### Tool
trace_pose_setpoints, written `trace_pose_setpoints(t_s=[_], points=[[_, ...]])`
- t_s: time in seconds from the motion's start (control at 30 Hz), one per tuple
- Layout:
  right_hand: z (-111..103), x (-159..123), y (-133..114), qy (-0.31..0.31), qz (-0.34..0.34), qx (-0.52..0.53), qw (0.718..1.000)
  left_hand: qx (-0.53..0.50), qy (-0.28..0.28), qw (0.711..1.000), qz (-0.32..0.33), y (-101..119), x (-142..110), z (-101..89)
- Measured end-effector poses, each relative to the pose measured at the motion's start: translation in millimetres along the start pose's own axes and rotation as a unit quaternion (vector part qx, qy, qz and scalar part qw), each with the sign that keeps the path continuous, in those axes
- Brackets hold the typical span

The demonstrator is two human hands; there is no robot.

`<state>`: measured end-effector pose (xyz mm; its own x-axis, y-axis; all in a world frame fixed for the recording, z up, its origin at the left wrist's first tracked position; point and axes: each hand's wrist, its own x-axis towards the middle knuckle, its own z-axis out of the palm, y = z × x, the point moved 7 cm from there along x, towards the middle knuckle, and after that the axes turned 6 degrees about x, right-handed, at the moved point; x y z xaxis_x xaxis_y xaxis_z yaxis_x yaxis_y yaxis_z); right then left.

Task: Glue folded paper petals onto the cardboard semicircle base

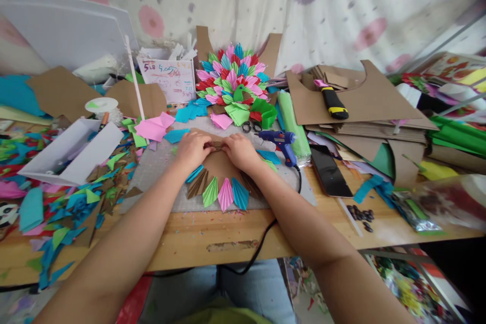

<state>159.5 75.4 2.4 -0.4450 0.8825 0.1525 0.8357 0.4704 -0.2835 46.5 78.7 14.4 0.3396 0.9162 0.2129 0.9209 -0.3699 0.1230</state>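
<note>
Both my hands meet over a brown cardboard piece [222, 164] on the grey cutting mat. Pleated paper petals in brown, green, pink [227, 194] and blue fan out along its near edge. My left hand [195, 151] and my right hand [240, 150] pinch a small folded strip of brown paper [217, 145] between their fingertips, near the middle of the cardboard. Some of the fingers are hidden behind the knuckles. A blue glue gun [279, 140] lies just right of my right hand, its black cord running toward the table edge.
Behind my hands stands a colourful paper-petal piece [231, 73] with a green bird shape. Left are a white box [89, 149] and heaped paper scraps. On the right lie a phone [330, 171], stacked cardboard [364, 96], a yellow-black cutter [334, 104] and dark beads [360, 214].
</note>
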Motion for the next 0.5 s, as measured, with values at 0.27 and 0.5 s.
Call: trace_pose_setpoints(t_s=[0.27, 0.5], points=[[-0.1, -0.8, -1.7, 0.009, 0.003, 0.001, 1.000, 0.000, 0.052, 0.998, 0.047, 3.5, 1.4, 2.6], [-0.6, -1.5, 0.3, 0.015, 0.005, -0.007, 1.000, -0.027, 0.061, 0.997, 0.044, 2.9, 1.5, -0.4]])
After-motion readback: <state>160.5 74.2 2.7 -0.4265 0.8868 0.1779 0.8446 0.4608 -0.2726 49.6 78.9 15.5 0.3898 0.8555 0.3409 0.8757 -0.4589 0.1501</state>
